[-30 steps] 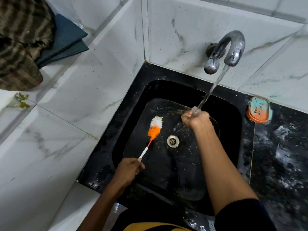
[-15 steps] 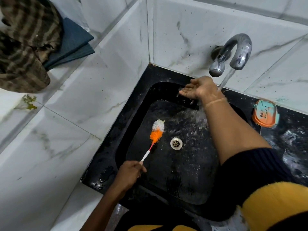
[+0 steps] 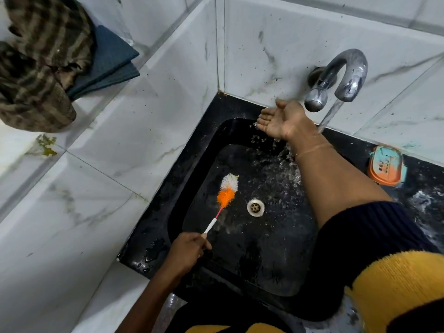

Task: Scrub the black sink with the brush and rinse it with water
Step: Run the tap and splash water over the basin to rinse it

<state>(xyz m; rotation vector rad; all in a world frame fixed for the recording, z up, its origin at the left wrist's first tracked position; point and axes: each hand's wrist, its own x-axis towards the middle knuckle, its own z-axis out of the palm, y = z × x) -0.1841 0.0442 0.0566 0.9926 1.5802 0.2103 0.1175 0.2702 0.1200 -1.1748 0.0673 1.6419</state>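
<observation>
- A second ago the right hand (image 3: 283,122) was a fist under the stream, over the middle of the basin; now it lies flat and palm-up at the back rim of the sink (image 3: 168,188), just left of the tap (image 3: 346,75).
- The water (image 3: 330,114) now falls past the wrist and breaks off the forearm, throwing spray across the back of the basin.
- My reading: the hand is flinging water onto the far corner, so this is rinsing, with scrubbing paused.
- The left hand (image 3: 187,248) has hardly moved and stays closed on the white end of the brush (image 3: 227,191).
- The right grip is spread wide and holds nothing.
- From the left grip, the brush runs up and to the right; its orange-and-white head lies on or just over the basin floor, which I cannot tell, just left of the drain (image 3: 255,207).
- The brush head sits well apart from the right hand and clear of the main splash.
- The basin looks wet throughout; how clean it is I cannot judge.
</observation>
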